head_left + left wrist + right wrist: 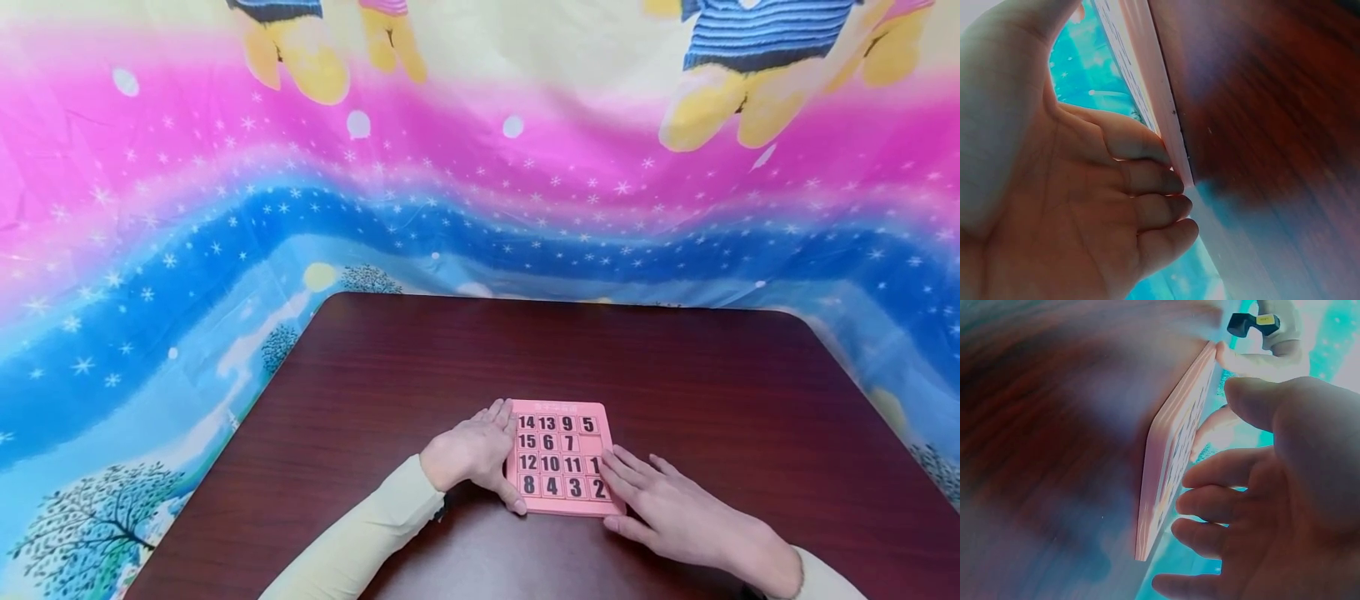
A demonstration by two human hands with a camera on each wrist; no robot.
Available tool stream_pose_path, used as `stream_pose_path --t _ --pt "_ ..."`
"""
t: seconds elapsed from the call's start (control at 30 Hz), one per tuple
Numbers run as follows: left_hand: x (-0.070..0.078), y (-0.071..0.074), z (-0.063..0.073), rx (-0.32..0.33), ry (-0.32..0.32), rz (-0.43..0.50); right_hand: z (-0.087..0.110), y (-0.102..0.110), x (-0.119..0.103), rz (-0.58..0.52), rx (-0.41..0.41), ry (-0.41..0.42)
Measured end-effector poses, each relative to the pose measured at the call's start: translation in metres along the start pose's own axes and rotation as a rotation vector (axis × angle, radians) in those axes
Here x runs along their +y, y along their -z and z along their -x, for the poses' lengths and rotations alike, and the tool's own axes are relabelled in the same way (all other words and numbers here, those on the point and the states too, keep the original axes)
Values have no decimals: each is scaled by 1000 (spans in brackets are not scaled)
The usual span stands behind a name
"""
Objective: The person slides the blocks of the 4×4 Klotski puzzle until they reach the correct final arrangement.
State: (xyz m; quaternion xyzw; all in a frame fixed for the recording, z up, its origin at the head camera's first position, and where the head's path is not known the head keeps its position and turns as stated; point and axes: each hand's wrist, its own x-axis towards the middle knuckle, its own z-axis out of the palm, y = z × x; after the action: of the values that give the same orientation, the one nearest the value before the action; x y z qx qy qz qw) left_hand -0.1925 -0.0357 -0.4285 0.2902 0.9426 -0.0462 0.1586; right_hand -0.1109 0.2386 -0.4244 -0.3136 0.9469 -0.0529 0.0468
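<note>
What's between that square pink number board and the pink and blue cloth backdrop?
Just bare dark brown tabletop between the board and the backdrop; the head view shows it.

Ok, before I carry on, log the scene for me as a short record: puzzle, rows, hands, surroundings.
object: pink number puzzle, flat on the dark table
left hand: fingers along the puzzle's left edge, thumb at its near left corner
right hand: fingertips at the right edge, thumb by the near right corner
row 1: 14, 13, 9, 5
row 2: 15, 6, 7, gap
row 3: 12, 10, 11, 1 (last one partly covered)
row 4: 8, 4, 3, 2
backdrop: snowflake-patterned cloth
</note>
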Motion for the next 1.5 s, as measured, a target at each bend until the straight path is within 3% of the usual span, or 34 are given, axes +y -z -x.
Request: stream_pose_path --t 0.37,0.73,1.17,1.5 --pt "0 1 1 -3 -9 24 -4 -5 0 26 7 25" --pt "-1 1 0 -4 -1 5 -13 -5 -1 125 47 39" --pt "0 2 1 1 -8 11 -32 -5 11 96 -26 -16" --pt "-1 1 1 5 -12 19 -11 1 -1 89 35 34"
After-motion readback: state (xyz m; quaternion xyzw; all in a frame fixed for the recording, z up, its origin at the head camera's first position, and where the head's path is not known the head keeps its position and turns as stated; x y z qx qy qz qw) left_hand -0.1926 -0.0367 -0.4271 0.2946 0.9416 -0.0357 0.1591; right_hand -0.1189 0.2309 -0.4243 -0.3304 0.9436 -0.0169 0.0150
